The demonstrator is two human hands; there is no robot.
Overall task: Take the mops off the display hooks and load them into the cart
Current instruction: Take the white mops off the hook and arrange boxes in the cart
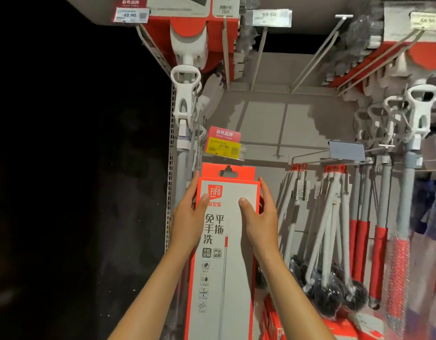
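We grasp the boxed mop (226, 241) with left hand (187, 217) and right hand (260, 217) at its upper edges, below the yellow price tag (223, 147); lift evenly so the hang tab (228, 171) clears its hook.

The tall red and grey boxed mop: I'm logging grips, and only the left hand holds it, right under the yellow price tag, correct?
Not quite. The head view shows both hands on the tall red and grey boxed mop: left hand and right hand grip its opposite edges, under the yellow price tag.
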